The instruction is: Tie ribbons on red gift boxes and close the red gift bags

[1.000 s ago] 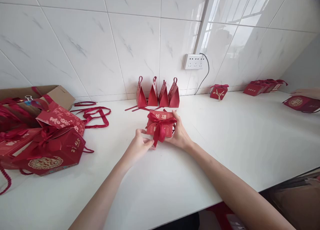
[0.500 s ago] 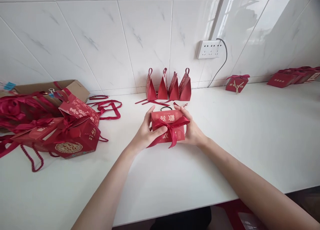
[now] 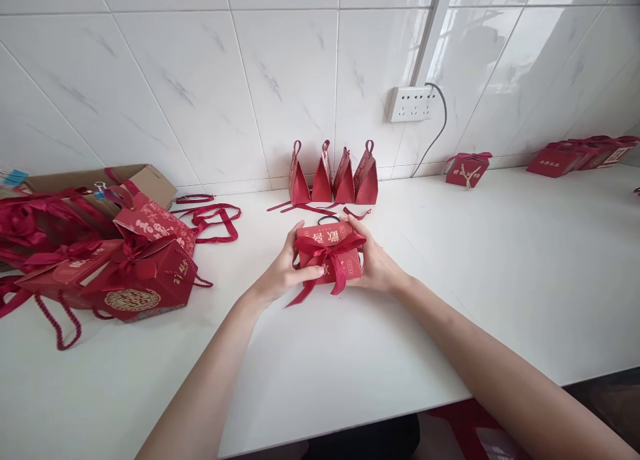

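A red gift box [image 3: 327, 231] with gold characters sits between my two hands, over the white table. Tied across it is a dark red ribbon bow [image 3: 330, 251], whose tails hang down its near side. My left hand [image 3: 287, 267] grips the box's left end, with the thumb lying on the front by the bow. Around the right end my right hand [image 3: 375, 257] is closed, its fingers partly hidden behind the box. Just beyond the box lies a thin black ring [image 3: 329, 219].
Several small red triangular boxes [image 3: 333, 185] stand against the tiled wall. Red bags and boxes [image 3: 140, 283], loose ribbon [image 3: 230, 227] and a cardboard box [image 3: 160, 183] crowd the left. A small red box [image 3: 469, 171] and a row of red boxes [image 3: 555, 160] stand at right.
The box has turned slightly in my hands, and the left ribbon tail now hangs lower and freer. My left thumb has slid down the front. The view has shifted slightly.
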`<state>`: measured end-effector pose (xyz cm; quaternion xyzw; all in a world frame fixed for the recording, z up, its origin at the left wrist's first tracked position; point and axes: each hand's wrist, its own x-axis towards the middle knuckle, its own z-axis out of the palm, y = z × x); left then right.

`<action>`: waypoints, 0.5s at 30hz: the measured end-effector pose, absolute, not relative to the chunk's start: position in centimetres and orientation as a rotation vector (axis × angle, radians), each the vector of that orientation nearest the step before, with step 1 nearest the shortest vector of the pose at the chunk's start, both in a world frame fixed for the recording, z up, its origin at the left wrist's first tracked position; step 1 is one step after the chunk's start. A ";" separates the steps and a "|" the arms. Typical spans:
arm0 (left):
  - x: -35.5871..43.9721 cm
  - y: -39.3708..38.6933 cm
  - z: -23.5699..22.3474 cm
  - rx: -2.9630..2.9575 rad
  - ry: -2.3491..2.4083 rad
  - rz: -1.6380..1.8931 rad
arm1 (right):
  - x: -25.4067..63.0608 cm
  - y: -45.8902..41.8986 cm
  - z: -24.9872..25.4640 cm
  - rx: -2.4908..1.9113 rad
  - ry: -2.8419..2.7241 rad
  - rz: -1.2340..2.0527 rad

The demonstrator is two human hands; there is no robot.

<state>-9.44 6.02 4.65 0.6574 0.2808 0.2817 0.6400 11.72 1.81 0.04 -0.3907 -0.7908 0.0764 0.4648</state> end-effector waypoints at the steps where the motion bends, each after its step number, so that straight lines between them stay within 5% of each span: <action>1: -9.5 6.1 4.6 1.476 0.630 0.645 | 11.7 1.8 0.1 -0.975 -1.948 0.184; 15: -9.2 6.1 4.9 1.560 0.745 0.678 | 11.6 1.6 0.4 -0.945 -1.931 0.229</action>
